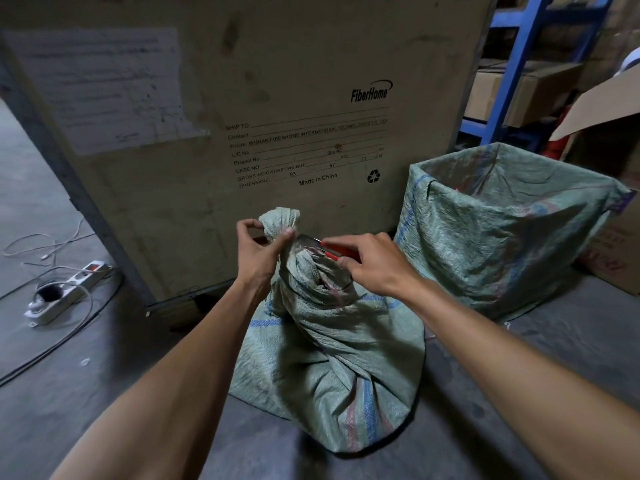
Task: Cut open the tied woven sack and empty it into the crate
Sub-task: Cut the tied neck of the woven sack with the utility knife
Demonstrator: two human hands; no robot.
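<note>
A tied green woven sack (332, 358) stands on the concrete floor in the middle of the view, its neck bunched into a knot (280, 220). My left hand (263, 251) pinches the neck just under the knot. My right hand (370, 261) holds a red-handled cutter (318, 245), its blade lying against the neck below the knot. To the right stands a crate lined with an open green woven sack (502, 230), its mouth facing up.
A big plywood shipping case (242, 98) rises right behind the sack. A white power strip (69, 289) with cables lies on the floor at left. Blue shelving (512, 64) with cartons and an open cardboard box (609, 109) stand at the right.
</note>
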